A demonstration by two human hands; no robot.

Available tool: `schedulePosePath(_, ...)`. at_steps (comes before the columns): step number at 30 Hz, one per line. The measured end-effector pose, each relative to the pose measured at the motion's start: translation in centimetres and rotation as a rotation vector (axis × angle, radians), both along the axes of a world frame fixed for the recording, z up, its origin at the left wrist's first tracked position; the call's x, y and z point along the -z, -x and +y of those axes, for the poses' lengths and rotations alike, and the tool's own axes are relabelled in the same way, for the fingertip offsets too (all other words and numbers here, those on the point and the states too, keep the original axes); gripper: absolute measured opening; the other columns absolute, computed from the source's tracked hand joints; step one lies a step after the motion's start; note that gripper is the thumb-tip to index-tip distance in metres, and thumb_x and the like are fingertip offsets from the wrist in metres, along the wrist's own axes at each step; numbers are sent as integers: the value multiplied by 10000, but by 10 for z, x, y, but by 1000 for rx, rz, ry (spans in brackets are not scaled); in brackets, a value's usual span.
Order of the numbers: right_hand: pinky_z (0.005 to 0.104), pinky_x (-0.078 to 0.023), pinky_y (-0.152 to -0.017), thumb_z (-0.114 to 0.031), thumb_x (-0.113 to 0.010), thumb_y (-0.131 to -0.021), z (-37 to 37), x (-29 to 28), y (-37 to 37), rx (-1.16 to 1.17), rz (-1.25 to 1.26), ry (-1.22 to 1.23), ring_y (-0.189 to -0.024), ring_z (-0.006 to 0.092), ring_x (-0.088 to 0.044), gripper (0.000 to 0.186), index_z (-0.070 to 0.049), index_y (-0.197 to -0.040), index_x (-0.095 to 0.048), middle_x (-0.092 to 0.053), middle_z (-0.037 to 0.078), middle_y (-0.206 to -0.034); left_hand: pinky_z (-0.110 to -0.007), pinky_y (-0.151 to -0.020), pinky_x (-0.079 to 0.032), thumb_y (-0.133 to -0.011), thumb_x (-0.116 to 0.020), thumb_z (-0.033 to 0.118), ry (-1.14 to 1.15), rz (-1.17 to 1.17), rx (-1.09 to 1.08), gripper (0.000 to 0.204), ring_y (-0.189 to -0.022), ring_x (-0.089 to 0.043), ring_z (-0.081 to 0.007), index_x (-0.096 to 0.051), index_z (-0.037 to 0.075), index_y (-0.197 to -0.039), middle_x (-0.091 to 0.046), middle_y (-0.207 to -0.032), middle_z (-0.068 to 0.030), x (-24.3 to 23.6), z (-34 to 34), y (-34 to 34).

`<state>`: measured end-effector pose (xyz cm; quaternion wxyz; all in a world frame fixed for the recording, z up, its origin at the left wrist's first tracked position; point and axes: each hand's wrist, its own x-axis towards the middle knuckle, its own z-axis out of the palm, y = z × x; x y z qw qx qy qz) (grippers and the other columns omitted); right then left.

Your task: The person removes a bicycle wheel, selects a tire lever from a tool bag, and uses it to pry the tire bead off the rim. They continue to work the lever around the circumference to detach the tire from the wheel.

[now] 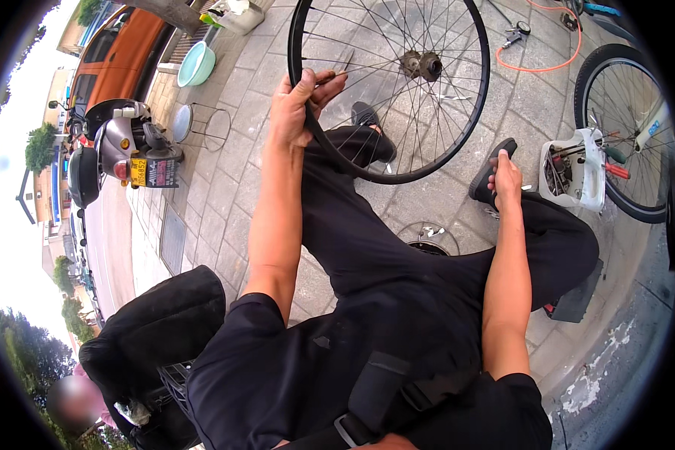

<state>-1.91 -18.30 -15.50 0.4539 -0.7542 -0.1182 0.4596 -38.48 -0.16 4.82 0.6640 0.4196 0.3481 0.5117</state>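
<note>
Spoked bicycle wheel [410, 64], gripped at the rim by the left hand [292, 112]

Held: in the left hand, closed on the black rim at the near left side, thumb uppermost, fingers partly extended toward the spokes. Placed ahead of the seated person, over the grey paving [217, 195], near the left shoe [367, 116]. Dull, worn hub [430, 67] at the centre. Close to the left fingertips in view: one slim pointed piece [346, 60]; held or lying behind, impossible to tell.

Right hand [507, 184]: apart from the wheel, fingers curled inward, thumb on top, beside the right shoe [481, 180] in view. Contents, if any, hidden; cannot tell whether empty.

To the right: one white plastic container [594, 191], open, stocked with assorted tools, including one red handle [616, 171] and one green handle [615, 155]. Just beyond: second wheel [594, 79], black-tyred, with a pale frame tube [656, 124] in front. Farther ahead: one round gauge [523, 28] and an orange hose [534, 70], curved across the paving.

To the left: parked scooter [120, 146], with dark rear box and yellow plate; pale green basin [196, 64]; orange vehicle [131, 45], partly in view. Nearer, beside the left shoulder: black padded seat [154, 315].

Between the legs: one round dark vessel [427, 246], partly covered by black trousers [375, 247].
</note>
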Motion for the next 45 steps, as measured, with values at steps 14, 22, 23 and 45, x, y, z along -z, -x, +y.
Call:
schedulePosePath(14,342,-550,-850,-307,-756,-921,29,-71,92,-750,-79,-370,-929,206,-710,364,1,-1115,-747,-754,130,-999,-425,-878,-656,-986,-757,302,321,524,169,481,-981,-768,-310,-546,-79,-1190,-673,-1165,-239,32,29,-73)
schedulePosePath(22,330,-558,-810,-254,-763,-913,58,-60,108,-528,-110,-545,-844,181,-684,303,-21,-1107,-757,-703,96,-1086,-409,-1089,-515,-961,-733,93,-49,572,260,636,-1339,-594,-314,-406,-69,-1482,-605,-1411,-208,34,0,-63)
schedulePosePath(23,327,-559,-809,-246,-766,-915,72,-66,107,-501,-156,-614,-848,178,-686,293,-26,-1107,-760,-706,93,-1083,-407,-1098,-508,-940,-713,-4,-109,526,287,662,-1364,-576,-316,-382,-48,-1512,-579,-1449,-199,45,-13,-56)
schedulePosePath(45,467,-564,-802,-263,-705,-941,175,-84,178,-614,-588,-711,-931,338,-720,259,-74,-1110,-653,-740,94,-996,-337,-990,-548,-769,-564,-179,170,314,72,706,-1164,-636,-206,-522,0,-1451,-586,-1454,-107,75,17,-31)
